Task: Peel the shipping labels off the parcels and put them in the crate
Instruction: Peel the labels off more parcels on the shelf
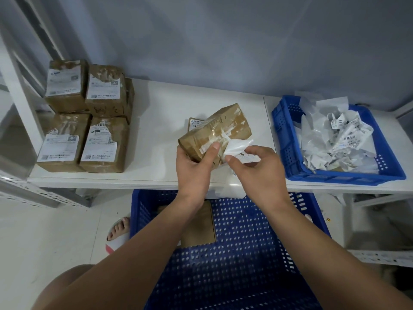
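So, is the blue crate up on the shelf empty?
No, that crate holds a heap of crumpled, peeled-off labels.

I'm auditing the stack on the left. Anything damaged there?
Yes. The rear right parcel has its label's top torn off, leaving ragged white scraps; the front right parcel has a label with a ragged right edge.

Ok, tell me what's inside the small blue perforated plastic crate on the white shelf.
The blue crate holds a heap of crumpled white shipping labels, some showing barcodes. The heap covers most of its floor; anything beneath is hidden.
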